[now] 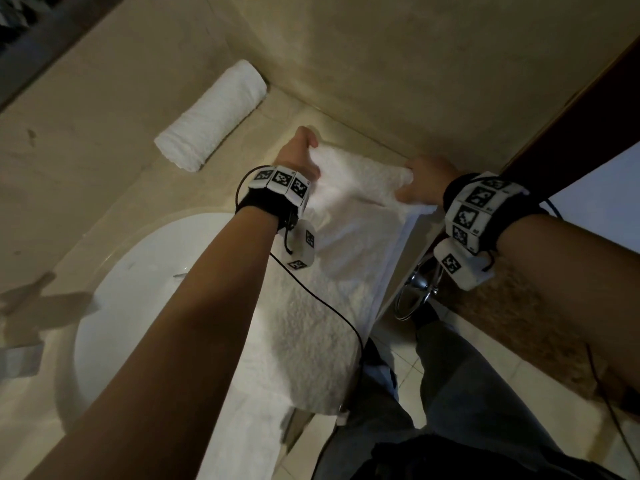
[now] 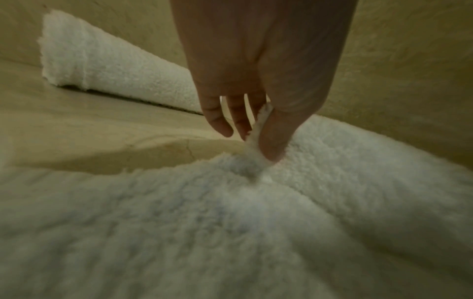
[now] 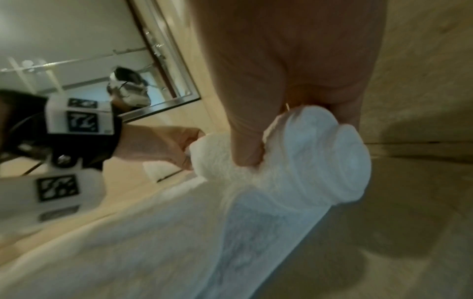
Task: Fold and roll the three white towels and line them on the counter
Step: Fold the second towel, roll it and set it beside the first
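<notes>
A white sink (image 1: 114, 271) is set in the beige counter (image 1: 86, 140) at the near left, and the long towel (image 1: 332, 271) partly covers its right rim. On the far left of the counter lies a finished rolled towel (image 1: 211, 116), close to the mirror (image 1: 31, 39) and apart from the towel under the hands; in the left wrist view this roll (image 2: 115, 66) is just behind the fingers. The beige wall (image 1: 433, 64) stands directly behind the far end of the long towel, so little free counter shows between the hands and the wall. At the right, below the counter edge, a chrome ring (image 1: 415, 292) hangs, and a dark door frame (image 1: 588, 109) rises behind the right arm.

The long towel lies lengthwise from the near counter edge, where it hangs over, to the wall. Both arms are stretched forward over it. The left hand (image 1: 299, 154) pinches the far left corner between thumb (image 2: 274, 137) and fingers — the cloth is pulled up into a small peak there. The right hand (image 1: 424, 183) grips the far right end, which is already wound into a small roll (image 3: 320, 161); its thumb (image 3: 245, 141) presses into the top of the roll and the fingers curl around the far side.
</notes>
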`<state>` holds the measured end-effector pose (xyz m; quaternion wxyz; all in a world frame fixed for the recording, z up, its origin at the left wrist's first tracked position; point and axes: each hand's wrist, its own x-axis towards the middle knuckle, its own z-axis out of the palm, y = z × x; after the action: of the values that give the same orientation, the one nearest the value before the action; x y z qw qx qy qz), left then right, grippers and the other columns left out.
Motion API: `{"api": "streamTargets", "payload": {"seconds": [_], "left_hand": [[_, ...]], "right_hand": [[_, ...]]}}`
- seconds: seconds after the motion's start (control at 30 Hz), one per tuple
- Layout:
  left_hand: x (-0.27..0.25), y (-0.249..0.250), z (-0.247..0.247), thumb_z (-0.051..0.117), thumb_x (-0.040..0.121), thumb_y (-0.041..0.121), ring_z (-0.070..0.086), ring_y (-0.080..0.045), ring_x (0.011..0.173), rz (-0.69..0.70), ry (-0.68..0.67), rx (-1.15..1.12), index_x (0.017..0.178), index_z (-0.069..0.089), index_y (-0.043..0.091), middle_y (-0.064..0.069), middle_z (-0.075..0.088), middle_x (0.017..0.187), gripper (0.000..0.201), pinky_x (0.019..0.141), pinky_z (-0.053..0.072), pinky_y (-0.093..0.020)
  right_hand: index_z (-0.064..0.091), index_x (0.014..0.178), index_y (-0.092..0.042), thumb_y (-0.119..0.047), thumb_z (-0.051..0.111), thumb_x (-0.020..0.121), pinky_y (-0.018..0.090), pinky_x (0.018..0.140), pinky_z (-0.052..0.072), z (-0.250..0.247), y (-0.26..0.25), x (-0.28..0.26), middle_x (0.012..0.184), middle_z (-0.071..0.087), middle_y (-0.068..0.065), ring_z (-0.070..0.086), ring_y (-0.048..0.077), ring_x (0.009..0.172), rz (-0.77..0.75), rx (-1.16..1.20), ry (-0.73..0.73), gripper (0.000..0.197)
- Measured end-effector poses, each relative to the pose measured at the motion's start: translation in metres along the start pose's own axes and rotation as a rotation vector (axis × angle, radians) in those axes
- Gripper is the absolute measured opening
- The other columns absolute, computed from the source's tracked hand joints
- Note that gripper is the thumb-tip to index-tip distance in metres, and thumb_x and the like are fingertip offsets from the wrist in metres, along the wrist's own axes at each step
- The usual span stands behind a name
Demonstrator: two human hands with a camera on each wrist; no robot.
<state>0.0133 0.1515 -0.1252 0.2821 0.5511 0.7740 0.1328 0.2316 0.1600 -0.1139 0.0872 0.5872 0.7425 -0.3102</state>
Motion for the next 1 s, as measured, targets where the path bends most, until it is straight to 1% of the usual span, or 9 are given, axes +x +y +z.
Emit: {"api": "streamTargets", "payload": {"seconds": [0.1,0.33,0.43,0.53,0.63,0.73,0.83,0.93,1.0], "left_hand": [[0.000,-0.005,-0.001,0.059,0.072,-0.008,0.046,-0.020,0.073,0.000,-0.013,0.034,0.092,0.035,0.020,-0.005,0.048,0.086,0.042,0.058,0.038,-0.028],[-0.013,-0.018,0.002,0.049,0.071,-0.010,0.038,-0.018,0.064,-0.034,-0.021,0.040,0.090,0.030,0.018,0.004,0.037,0.068,0.039,0.048,0.028,-0.026],[-0.017,-0.021,0.003,0.051,0.079,0.005,0.038,-0.018,0.060,-0.133,-0.095,-0.095,0.090,0.030,0.019,0.001,0.039,0.069,0.027,0.049,0.030,-0.027],[-0.019,-0.025,-0.001,0.058,0.085,0.032,0.041,-0.019,0.070,-0.197,-0.123,-0.295,0.075,0.031,0.025,0.002,0.040,0.072,0.030,0.061,0.036,-0.030],[-0.024,-0.026,-0.001,0.060,0.086,0.039,0.042,-0.019,0.070,-0.215,-0.103,-0.297,0.083,0.032,0.020,0.002,0.041,0.072,0.033,0.058,0.035,-0.028],[-0.027,-0.023,-0.001,0.061,0.088,0.029,0.050,-0.023,0.075,-0.247,-0.089,-0.333,0.101,0.032,0.017,-0.008,0.055,0.094,0.034,0.060,0.042,-0.031],[-0.028,-0.019,-0.001,0.061,0.087,0.022,0.059,-0.034,0.097,-0.284,-0.098,-0.383,0.124,0.035,0.022,-0.015,0.055,0.122,0.045,0.073,0.045,-0.036],[-0.028,-0.009,-0.001,0.058,0.089,0.021,0.054,-0.035,0.117,-0.296,-0.107,-0.375,0.138,0.036,0.026,-0.012,0.053,0.131,0.054,0.087,0.048,-0.037],[-0.027,-0.005,-0.001,0.056,0.091,0.021,0.052,-0.032,0.120,-0.307,-0.115,-0.353,0.142,0.035,0.021,-0.010,0.050,0.135,0.056,0.096,0.045,-0.039]], "right_hand": [[0.045,0.122,0.000,-0.028,0.066,0.082,0.036,0.089,0.041,0.009,-0.003,-0.007,0.126,0.051,0.021,0.050,0.033,0.116,-0.034,-0.157,0.080,0.053],[0.042,0.119,-0.006,-0.022,0.065,0.085,0.040,0.087,0.043,0.024,-0.022,-0.024,0.125,0.047,0.018,0.050,0.035,0.114,-0.085,-0.303,0.155,0.045],[0.042,0.122,-0.004,-0.011,0.056,0.089,0.040,0.087,0.044,0.035,-0.037,-0.034,0.124,0.047,0.018,0.050,0.033,0.112,-0.062,-0.417,0.226,0.036],[0.040,0.117,-0.002,-0.004,0.050,0.089,0.036,0.082,0.047,0.052,-0.043,-0.043,0.119,0.048,0.019,0.053,0.030,0.105,-0.095,-0.547,0.265,0.030],[0.045,0.111,-0.004,-0.009,0.054,0.088,0.034,0.073,0.047,0.057,-0.037,-0.052,0.110,0.052,0.016,0.056,0.027,0.097,-0.164,-0.578,0.317,0.026],[0.050,0.108,-0.004,-0.024,0.060,0.086,0.034,0.075,0.040,0.043,-0.015,-0.051,0.111,0.052,0.017,0.053,0.032,0.104,-0.211,-0.181,0.222,0.031],[0.047,0.098,-0.010,-0.025,0.059,0.087,0.028,0.074,0.034,0.025,0.003,-0.047,0.102,0.051,0.009,0.051,0.023,0.096,-0.044,0.326,0.022,0.022],[0.036,0.111,-0.011,-0.027,0.062,0.087,0.027,0.077,0.034,0.027,0.010,-0.043,0.107,0.044,0.005,0.044,0.018,0.096,0.061,0.389,-0.158,0.039],[0.027,0.106,-0.012,-0.022,0.066,0.084,0.028,0.072,0.036,0.031,0.010,-0.039,0.105,0.042,0.007,0.043,0.018,0.094,0.041,0.329,-0.167,0.045]]}}
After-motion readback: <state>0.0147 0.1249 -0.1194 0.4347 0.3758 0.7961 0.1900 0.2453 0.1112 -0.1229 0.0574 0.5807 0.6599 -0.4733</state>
